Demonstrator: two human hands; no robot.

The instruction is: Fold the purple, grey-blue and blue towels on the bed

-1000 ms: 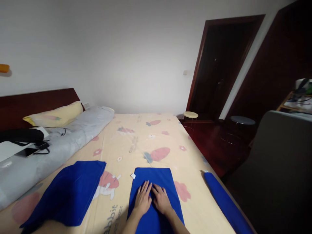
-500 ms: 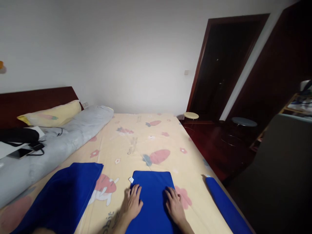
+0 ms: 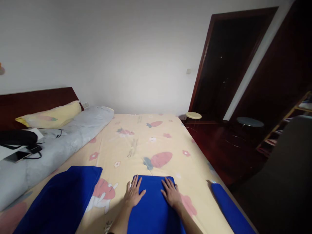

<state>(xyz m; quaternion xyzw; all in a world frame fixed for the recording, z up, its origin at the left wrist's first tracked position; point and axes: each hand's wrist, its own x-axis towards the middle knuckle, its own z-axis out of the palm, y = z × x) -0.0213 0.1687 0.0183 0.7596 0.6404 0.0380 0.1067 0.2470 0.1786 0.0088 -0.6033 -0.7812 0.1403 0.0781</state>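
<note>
A flat blue cloth (image 3: 152, 208) with rounded far corners lies on the bed in front of me, its near end cut off by the frame. My left hand (image 3: 133, 194) rests on its left edge near the far corner, fingers spread. Across from it, my right hand (image 3: 171, 194) lies on the right edge, also with fingers apart. To the left is a larger spread of blue fabric (image 3: 60, 198). A narrow blue folded piece (image 3: 230, 208) lies along the bed's right edge.
The patterned bed sheet (image 3: 136, 143) stretches to the wall. At left are a grey quilt (image 3: 73, 133), a yellow pillow (image 3: 53, 115), a phone (image 3: 17, 156) and a black bag (image 3: 18, 137). Two stools, one yellow (image 3: 193, 115) and one grey (image 3: 250, 122), stand at right.
Both hands have moved forward along the cloth's edges to its far corners, and their fingers are more spread. The white tag at the left corner is now mostly covered. The view has shifted slightly.
</note>
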